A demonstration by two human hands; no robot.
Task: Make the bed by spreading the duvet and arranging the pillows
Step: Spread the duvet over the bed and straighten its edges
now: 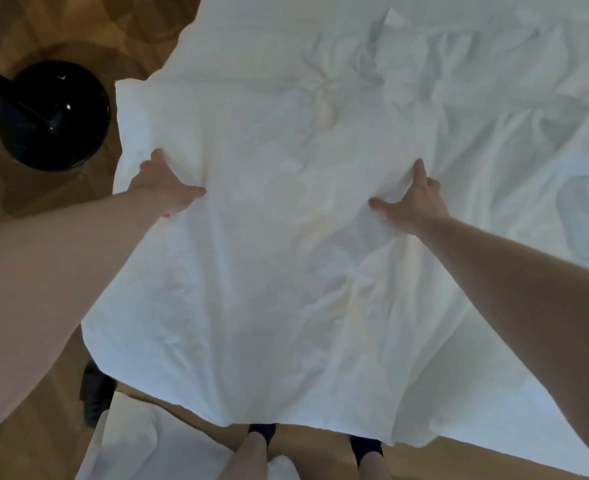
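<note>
Two bare hands reach forward onto a white duvet (286,237) spread over a bed. The left hand (163,183) grips the duvet near its left edge, thumb lying along the top of the fabric and pointing inward, the fingers tucked over a fold and mostly hidden. The right hand (414,199) pinches a raised ridge of the same duvet, thumb stretched toward the left and the forefinger pointing up the bed, cloth bunched between them. Both arms are bare and extended, well apart, with a broad wrinkled stretch of duvet between the hands.

The duvet covers most of the view, creased and rumpled toward the top right, its near hem hanging over the end of the bed just in front of the person's two feet in dark socks (366,448). Its left corner juts out over the wooden floor (43,209).

On the floor to the left stands a glossy black round base (54,112) with a dark pole rising from it. At the bottom left, more white bedding (140,445) lies on the floor beside a dark object too dim to identify.
</note>
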